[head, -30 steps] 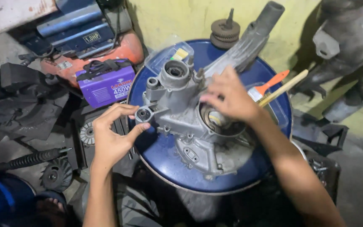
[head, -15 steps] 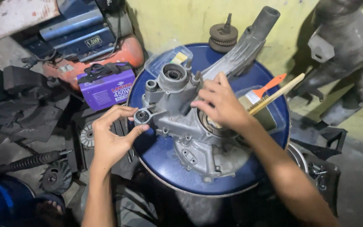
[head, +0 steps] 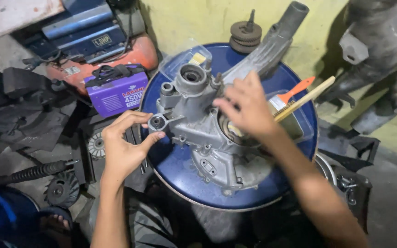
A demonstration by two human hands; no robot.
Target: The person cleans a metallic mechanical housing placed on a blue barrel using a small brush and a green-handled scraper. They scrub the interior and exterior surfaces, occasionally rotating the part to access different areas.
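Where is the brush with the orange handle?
The orange-handled brush lies on the right side of the blue drum top, just past the right hand, beside a wooden-handled wire brush and near the grey engine casing.

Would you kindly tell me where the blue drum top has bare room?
Bare blue shows on the drum top between the left hand and the engine casing. Around the brush and clear tray, past the right hand, it is crowded.

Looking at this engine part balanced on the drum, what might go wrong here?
The grey engine casing lies on a round blue drum lid, its long arm overhanging the rim, so it might tip or slide. The left hand pinches a corner mount and could get caught. The brushes near the right hand might be knocked off.
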